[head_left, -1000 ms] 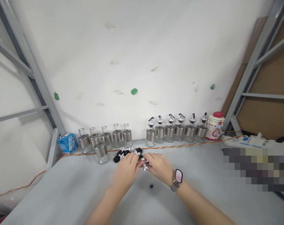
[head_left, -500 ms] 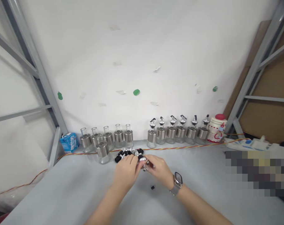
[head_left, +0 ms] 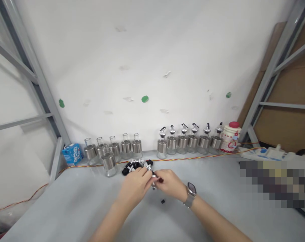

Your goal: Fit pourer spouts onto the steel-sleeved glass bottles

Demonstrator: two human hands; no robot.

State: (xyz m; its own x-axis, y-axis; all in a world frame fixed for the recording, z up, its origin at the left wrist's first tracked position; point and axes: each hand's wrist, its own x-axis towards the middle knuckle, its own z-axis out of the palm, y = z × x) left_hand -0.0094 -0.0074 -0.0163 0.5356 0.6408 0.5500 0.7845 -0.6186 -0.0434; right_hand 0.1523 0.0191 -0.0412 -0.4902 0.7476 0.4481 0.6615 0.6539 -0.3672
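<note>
Between my two hands is a silver pourer spout [head_left: 154, 186], mostly covered by fingers. My left hand [head_left: 136, 186] grips it from the left, thumb and fingers closed around it. From the right, my right hand [head_left: 171, 183], with a watch on the wrist, pinches the same spout. Just behind the hands lies a pile of black and silver pourer spouts [head_left: 132, 165], partly hidden by my left hand. A small black cap [head_left: 163, 201] rests on the table in front of my right hand.
Open-necked glass bottles with steel sleeves [head_left: 109, 163] stand at the back left. Several bottles fitted with spouts [head_left: 182, 143] line the wall to the right. A blue carton [head_left: 72, 154], a cream-and-red jar [head_left: 230, 137], a twisted cable [head_left: 192, 158] and a white power strip [head_left: 265, 154] are along the back.
The spout in my hands has turned a little and sits slightly lower, with my right fingers curled more tightly. The whole view has shifted slightly; the bottles stand as before.
</note>
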